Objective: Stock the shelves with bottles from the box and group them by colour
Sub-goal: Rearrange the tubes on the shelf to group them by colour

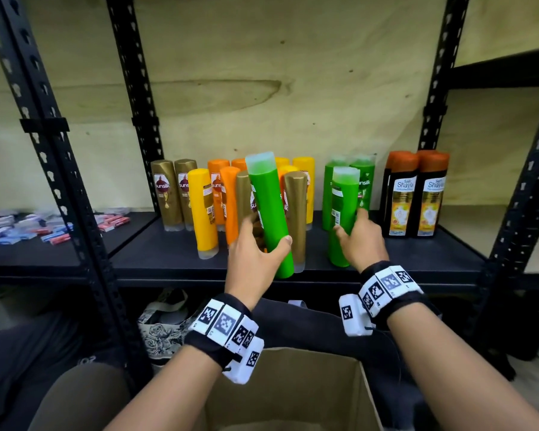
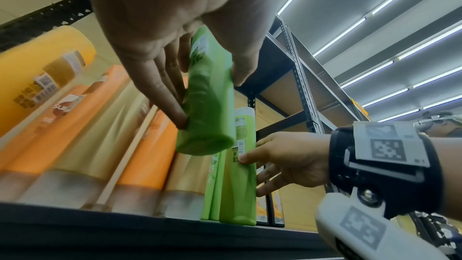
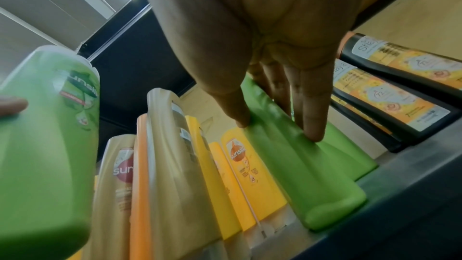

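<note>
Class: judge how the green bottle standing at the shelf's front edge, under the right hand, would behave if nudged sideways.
The green bottle is tall on a narrow base, so it probably tips rather than slides. Its smooth, glossy plastic looks slippery under the right hand. It holds its shape, so likely stiff.

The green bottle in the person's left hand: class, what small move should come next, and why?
Probably carry the green bottle rightward and stand it beside the green group. The left hand holds it tilted, off the shelf, in front of the gold and orange bottles, so it is not yet with its colour. The right hand holds a front green bottle standing there.
</note>
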